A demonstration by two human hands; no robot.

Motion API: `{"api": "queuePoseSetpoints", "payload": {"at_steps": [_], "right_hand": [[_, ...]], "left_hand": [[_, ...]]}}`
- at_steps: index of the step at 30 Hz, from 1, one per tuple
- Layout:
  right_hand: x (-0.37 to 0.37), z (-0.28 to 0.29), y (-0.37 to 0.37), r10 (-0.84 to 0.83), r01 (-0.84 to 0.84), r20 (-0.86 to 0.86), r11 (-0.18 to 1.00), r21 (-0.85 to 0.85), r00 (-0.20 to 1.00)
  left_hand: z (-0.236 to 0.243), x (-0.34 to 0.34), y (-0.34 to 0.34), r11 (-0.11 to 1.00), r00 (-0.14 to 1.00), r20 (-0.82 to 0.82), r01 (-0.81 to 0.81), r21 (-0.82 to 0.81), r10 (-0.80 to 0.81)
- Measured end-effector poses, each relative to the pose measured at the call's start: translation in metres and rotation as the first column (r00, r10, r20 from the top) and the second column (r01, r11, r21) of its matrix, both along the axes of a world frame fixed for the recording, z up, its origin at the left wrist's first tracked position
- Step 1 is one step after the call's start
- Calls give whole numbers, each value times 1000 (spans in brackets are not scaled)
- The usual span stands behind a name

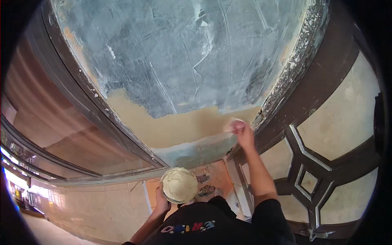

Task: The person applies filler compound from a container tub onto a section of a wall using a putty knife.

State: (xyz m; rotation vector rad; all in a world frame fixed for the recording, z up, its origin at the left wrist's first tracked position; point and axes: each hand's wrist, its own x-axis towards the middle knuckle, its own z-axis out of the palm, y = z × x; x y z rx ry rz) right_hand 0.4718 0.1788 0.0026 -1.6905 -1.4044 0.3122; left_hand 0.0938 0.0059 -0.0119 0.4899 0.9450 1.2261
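My left hand (162, 201) is closed on the side of a round tub (179, 185) filled with cream-coloured paste, held in front of my chest. Out to the right, my right hand (241, 130) is at the lower wall panel, near its right edge. Its fingers are closed around a small pale flat tool (232, 124), smeared by motion, so its exact kind cannot be made out. Behind it, a tan band of paste (175, 126) crosses the panel. Above the band, the wall (183, 61) is grey-blue with cracks and scraped patches; a bluish strip (196, 151) shows below.
A dark wooden door (314, 122) with pale panels and a latch (316, 234) stands at the right. The right frame edge (300, 53) is flaking. At the left is a dark-framed glossy brown panel (81, 134). Below are pale floor tiles (102, 204) and an orange-brown surface (218, 173).
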Motion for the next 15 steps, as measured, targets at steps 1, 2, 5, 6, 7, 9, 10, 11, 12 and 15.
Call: {"api": "queuePoseSetpoints", "payload": {"at_steps": [1, 2, 5, 6, 7, 9, 10, 11, 12, 15], "right_hand": [[31, -5, -11, -143, 150, 120, 987, -58, 982], [53, -13, -19, -274, 304, 246, 948, -92, 930], [76, -46, -45, -257, 257, 8, 961, -102, 966], [68, -58, -53, -271, 260, -93, 959, -112, 958], [59, -74, -62, -281, 262, -193, 958, -121, 940], [78, -174, -85, -271, 296, -315, 954, 34, 910], [45, -164, -87, -80, 73, -615, 997, -37, 785], [11, -145, -96, 47, -147, -841, 988, -39, 539], [9, -167, -106, -74, -103, -892, 986, -133, 446], [11, -186, -110, -164, -171, -930, 958, -229, 328]], "left_hand": [[-1, 3, 2, 1000, 1000, 18, 7, -4, -7], [0, 8, 4, 1000, 1000, 23, 9, -5, -9], [1, 18, 4, 1000, 1000, -7, -6, -18, 6], [-2, 21, 4, 1000, 999, -38, -6, 0, 6], [-4, 24, 5, 1000, 998, -70, -7, 18, 8], [-1, 44, 15, 997, 997, -52, 65, 31, -63], [-3, 40, 11, 999, 997, -72, 36, 32, -33], [-3, 40, 9, 1000, 997, -79, 16, 27, -13], [2, 51, 14, 999, 996, -82, 47, 23, -45], [6, 70, 20, 999, 996, -76, 46, -12, -47]]}}
